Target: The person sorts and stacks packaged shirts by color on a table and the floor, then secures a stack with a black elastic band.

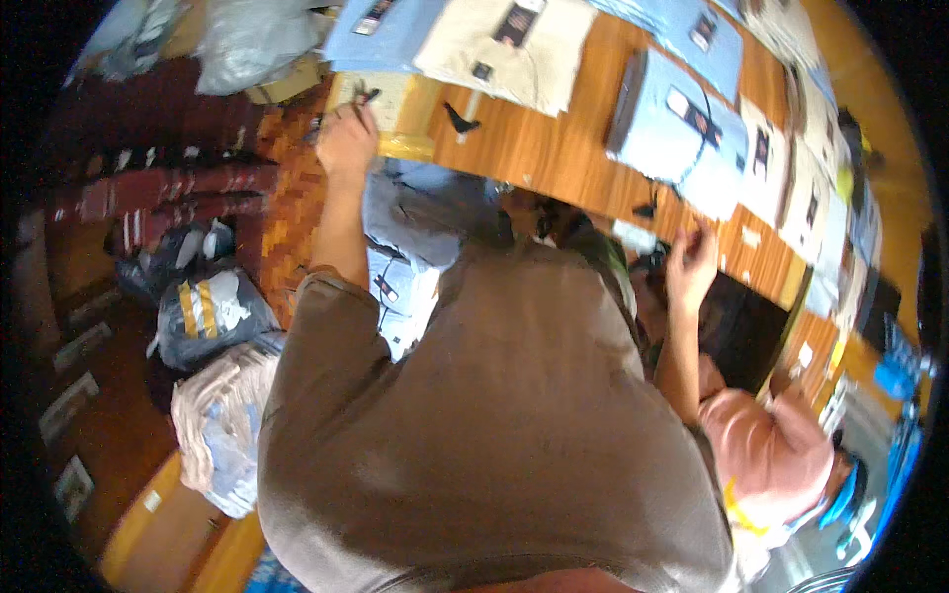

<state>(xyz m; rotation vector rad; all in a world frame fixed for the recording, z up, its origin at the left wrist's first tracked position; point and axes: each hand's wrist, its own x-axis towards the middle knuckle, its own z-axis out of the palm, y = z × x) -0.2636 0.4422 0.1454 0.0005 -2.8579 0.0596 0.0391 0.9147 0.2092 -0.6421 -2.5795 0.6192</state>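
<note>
In the head view, the left hand (346,141), fingers curled, is at a small dark object (370,96) slanting rightward and away over the table's (554,148) left end, grip unclear; the right hand (694,265), loosely bent, looks empty.

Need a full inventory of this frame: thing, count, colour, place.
table: one, brown, top centre to right
blue folded clothes: several piles, light blue, on table
cream folded clothes: several piles, cream, on table
dark clothes: count unclear, grey, below table's near edge
plastic bag: at least one, greyish, upper left
taped bag: one, black with yellow strips, left
mixed clothes: one pile, cream and blue, lower left
co-worker: one, pink top, lower right
shirt: one, brown, centre
hands: two, bare, left upper left, right right of centre
</note>
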